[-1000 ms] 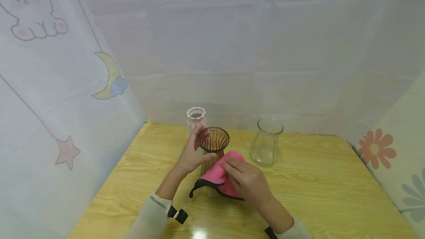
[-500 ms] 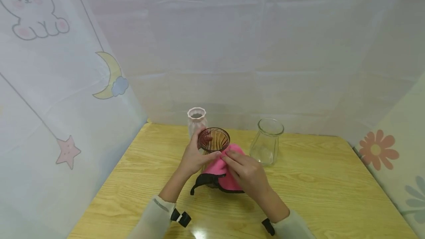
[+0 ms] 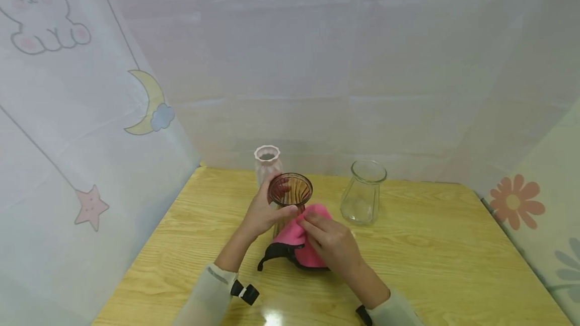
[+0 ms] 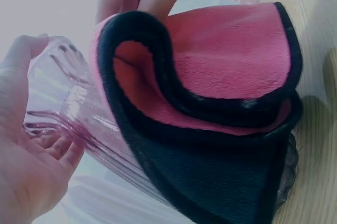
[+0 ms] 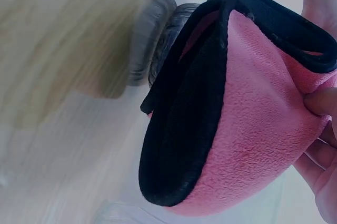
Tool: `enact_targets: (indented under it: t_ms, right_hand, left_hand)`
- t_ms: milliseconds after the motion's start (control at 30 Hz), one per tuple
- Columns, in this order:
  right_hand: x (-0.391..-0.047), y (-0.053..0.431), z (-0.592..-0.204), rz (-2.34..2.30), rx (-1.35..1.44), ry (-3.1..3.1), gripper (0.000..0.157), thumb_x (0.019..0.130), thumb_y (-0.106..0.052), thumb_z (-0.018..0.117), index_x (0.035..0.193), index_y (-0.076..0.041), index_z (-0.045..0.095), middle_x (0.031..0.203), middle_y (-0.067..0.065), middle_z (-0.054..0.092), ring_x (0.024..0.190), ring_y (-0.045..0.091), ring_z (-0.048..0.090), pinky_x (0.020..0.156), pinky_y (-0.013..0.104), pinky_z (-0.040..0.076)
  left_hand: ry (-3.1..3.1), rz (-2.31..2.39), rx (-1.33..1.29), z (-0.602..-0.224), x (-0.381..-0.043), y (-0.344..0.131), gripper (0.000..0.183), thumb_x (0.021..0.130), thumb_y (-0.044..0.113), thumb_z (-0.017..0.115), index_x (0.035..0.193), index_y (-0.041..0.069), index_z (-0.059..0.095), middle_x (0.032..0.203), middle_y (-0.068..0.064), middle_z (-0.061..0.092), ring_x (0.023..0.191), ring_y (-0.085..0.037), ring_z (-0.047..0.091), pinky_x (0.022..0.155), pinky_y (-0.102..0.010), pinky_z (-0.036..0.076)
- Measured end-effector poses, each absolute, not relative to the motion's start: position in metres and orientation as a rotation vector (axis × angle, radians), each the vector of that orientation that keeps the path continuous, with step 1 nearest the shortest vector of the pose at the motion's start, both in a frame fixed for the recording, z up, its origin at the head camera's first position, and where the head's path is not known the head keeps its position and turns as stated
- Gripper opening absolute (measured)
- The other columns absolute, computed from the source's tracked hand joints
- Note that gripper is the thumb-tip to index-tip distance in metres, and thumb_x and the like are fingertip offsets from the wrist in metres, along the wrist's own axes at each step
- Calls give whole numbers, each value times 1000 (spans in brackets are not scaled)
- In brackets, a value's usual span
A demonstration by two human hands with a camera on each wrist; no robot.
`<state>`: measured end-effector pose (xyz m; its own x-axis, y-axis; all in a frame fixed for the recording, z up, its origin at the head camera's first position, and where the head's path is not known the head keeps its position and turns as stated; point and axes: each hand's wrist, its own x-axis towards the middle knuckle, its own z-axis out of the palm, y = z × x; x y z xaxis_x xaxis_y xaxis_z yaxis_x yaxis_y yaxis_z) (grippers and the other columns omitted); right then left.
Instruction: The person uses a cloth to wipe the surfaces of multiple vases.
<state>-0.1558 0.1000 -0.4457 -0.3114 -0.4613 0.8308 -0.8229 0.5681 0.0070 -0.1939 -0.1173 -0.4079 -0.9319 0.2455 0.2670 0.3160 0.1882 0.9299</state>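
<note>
A tinted purple-brown glass vase (image 3: 292, 196) with flared rim and ribbed sides stands on the table in the head view. My left hand (image 3: 262, 218) grips its neck from the left, fingers behind and thumb in front. In my right hand (image 3: 337, 246) a pink cloth (image 3: 312, 255) with black edging is pinched and laid against the vase's right front side. The left wrist view shows the folded cloth (image 4: 231, 55) covering much of the vase's lower body (image 4: 113, 147). Seen from the right wrist, the cloth (image 5: 258, 124) hangs loosely from thumb and fingers.
Behind the held vase stands a pale pink vase (image 3: 267, 165) with a scalloped rim. To the right is a clear glass vase (image 3: 361, 202). The wooden table (image 3: 435, 255) meets a pale curtain (image 3: 281, 64) at the back.
My right hand and the cloth slid a little up the vase, then back down. The left hand keeps its grip, and the vases stay where they were.
</note>
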Motion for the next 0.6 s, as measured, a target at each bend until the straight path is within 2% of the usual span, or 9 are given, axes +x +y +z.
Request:
enact_targets:
  t_ms: [100, 233, 467, 600]
  right_hand:
    - [-152, 99, -449, 524, 1032, -1986, 19, 93, -10, 70, 110, -7, 79, 110, 11, 76, 97, 24, 74, 79, 35, 60]
    - [-147, 99, -452, 473, 1030, -2021, 33, 77, -7, 82, 110, -8, 79, 109, 10, 76, 98, 24, 74, 78, 36, 61]
    - [-140, 97, -463, 427, 1027, -2118, 35, 74, -8, 87, 107, -10, 79, 105, 8, 77, 98, 22, 74, 77, 34, 61]
    - [-138, 95, -469, 433, 1034, -2136, 34, 71, -6, 89, 104, -10, 79, 101, 7, 78, 96, 21, 75, 75, 34, 61]
  left_hand:
    - [-2366, -1932, -617, -407, -196, -121, 100, 79, 39, 87, 157, 16, 30, 147, -15, 50, 136, -32, 49, 112, -55, 38]
    - [-2310, -2026, -726, -409, -201, -125, 102, 80, 39, 87, 157, 10, 28, 148, -21, 48, 135, -35, 49, 115, -54, 35]
    - [-2209, -2171, -926, -413, -212, -131, 104, 79, 46, 86, 157, 9, 27, 149, -23, 45, 137, -39, 46, 114, -52, 37]
    - [-2191, -2225, -981, -413, -216, -133, 114, 78, 51, 85, 159, 3, 21, 151, -25, 41, 137, -40, 44, 113, -54, 38]
